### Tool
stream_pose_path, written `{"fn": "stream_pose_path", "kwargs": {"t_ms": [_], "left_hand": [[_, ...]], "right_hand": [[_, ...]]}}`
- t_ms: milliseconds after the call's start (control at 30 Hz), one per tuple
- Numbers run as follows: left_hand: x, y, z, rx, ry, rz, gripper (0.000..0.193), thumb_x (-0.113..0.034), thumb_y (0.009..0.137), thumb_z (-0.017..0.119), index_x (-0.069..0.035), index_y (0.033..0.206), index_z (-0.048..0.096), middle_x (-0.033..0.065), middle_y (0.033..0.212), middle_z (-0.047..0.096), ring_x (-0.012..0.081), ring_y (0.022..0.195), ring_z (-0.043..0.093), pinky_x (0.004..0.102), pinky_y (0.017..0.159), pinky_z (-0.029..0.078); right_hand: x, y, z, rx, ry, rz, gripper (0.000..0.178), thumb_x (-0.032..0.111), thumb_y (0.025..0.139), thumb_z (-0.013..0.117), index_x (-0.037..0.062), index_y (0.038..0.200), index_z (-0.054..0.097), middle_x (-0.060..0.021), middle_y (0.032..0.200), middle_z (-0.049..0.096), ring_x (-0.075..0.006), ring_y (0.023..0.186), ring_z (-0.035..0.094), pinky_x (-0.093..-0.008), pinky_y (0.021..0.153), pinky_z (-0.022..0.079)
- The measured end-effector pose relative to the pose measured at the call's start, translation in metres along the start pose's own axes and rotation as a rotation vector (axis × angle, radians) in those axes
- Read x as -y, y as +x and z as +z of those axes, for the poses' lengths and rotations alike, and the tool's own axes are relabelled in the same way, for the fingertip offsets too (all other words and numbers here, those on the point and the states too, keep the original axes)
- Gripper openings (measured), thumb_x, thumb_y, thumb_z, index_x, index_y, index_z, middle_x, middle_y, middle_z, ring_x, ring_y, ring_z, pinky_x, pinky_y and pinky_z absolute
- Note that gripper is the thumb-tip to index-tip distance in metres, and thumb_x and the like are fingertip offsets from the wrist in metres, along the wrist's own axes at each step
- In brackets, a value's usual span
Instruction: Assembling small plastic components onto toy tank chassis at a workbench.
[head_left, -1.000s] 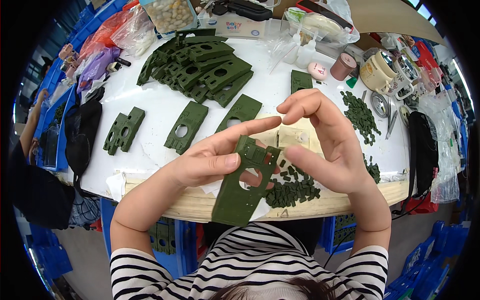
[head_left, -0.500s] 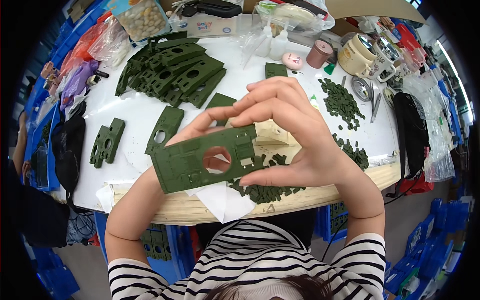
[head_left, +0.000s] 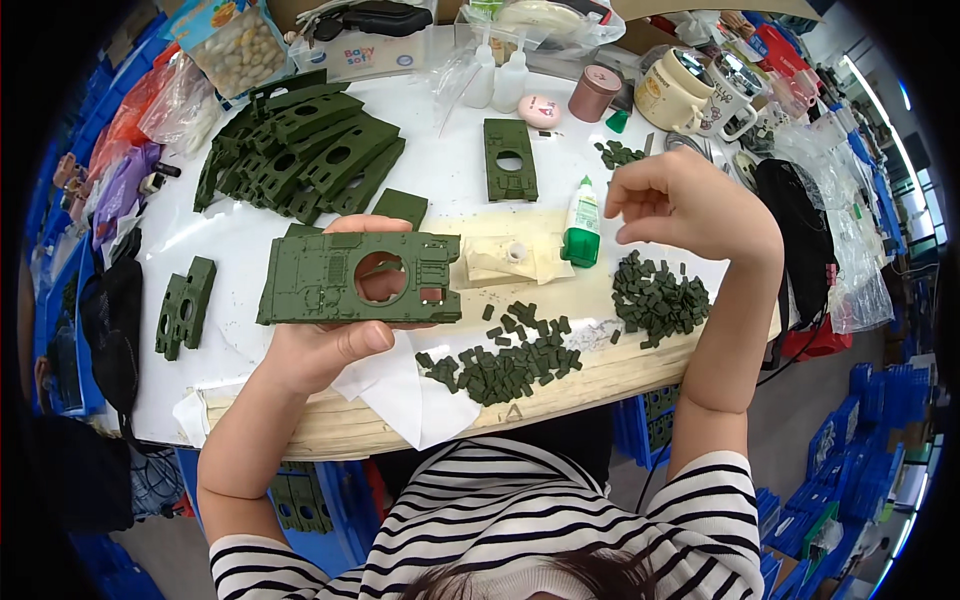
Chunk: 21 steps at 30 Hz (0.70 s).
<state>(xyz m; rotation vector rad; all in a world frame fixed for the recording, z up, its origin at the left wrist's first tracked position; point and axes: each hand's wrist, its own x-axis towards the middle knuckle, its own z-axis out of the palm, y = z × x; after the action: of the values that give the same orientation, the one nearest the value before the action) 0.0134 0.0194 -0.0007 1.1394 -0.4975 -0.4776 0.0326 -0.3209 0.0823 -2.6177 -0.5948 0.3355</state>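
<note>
My left hand (head_left: 325,350) grips a dark green plastic tank hull (head_left: 310,275), thumb along its near edge and fingers behind. The hull has a large round hole and is raised above the table. My right hand (head_left: 695,205) hangs over the table at the right, bent fingers and thumb slightly apart, with nothing visible in them. Beside it stands a glue bottle (head_left: 582,238) with a green lower part. Small dark green pieces lie in a right pile (head_left: 660,300) and a front pile (head_left: 505,365). A cream-coloured block (head_left: 490,265) lies between hull and bottle.
A heap of green hulls (head_left: 320,140) fills the back left. Single hulls (head_left: 512,160) lie around, one at the back middle. Two white squeeze bottles (head_left: 510,80), a pink tin (head_left: 595,92) and mugs (head_left: 672,92) line the back. White paper (head_left: 420,395) overhangs the wooden front edge.
My right hand has left the hull and moved right, past the glue bottle. My left hand keeps the hull, now turned more level and shifted slightly left and up.
</note>
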Motion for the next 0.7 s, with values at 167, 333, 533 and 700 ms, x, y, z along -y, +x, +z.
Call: {"fn": "stream_pose_path", "kwargs": {"t_ms": [167,333,533,700], "left_hand": [[-0.001,0.000,0.003,-0.097,0.104,-0.026,0.089,-0.042,0.070,0.085,-0.004,0.134,0.036,0.0118,0.114,0.060,0.0257,0.098,0.067,0.0431,0.084,0.059],[-0.003,-0.001,-0.001,-0.097,0.110,-0.014,0.087,-0.042,0.071,0.084,-0.005,0.134,0.037,0.0111,0.114,0.060,0.0245,0.099,0.066,0.0430,0.086,0.058],[-0.001,0.000,-0.006,-0.001,-0.003,0.012,0.080,-0.026,0.076,0.083,0.002,0.135,0.037,0.0152,0.119,0.056,0.0243,0.109,0.060,0.0415,0.094,0.054],[-0.002,0.001,-0.002,-0.064,0.085,-0.020,0.086,-0.040,0.073,0.083,-0.003,0.135,0.036,0.0116,0.117,0.059,0.0229,0.106,0.063,0.0424,0.089,0.057]], "right_hand": [[-0.020,0.008,0.002,0.184,-0.041,0.299,0.015,0.001,0.068,0.075,0.0013,0.079,0.066,-0.0050,0.071,0.067,-0.0133,0.064,0.062,-0.0287,0.058,0.049],[-0.022,0.004,0.015,0.268,-0.081,0.216,0.019,-0.002,0.066,0.076,0.0023,0.080,0.065,-0.0061,0.070,0.063,-0.0161,0.065,0.061,-0.0300,0.059,0.049],[-0.045,-0.013,0.026,0.281,0.061,0.249,0.016,-0.004,0.070,0.074,0.0000,0.081,0.064,-0.0052,0.072,0.063,-0.0124,0.066,0.060,-0.0269,0.061,0.049],[-0.048,-0.022,0.026,0.236,0.113,0.210,0.010,-0.001,0.075,0.072,-0.0010,0.082,0.065,-0.0049,0.074,0.065,-0.0109,0.065,0.059,-0.0257,0.061,0.050]]}}
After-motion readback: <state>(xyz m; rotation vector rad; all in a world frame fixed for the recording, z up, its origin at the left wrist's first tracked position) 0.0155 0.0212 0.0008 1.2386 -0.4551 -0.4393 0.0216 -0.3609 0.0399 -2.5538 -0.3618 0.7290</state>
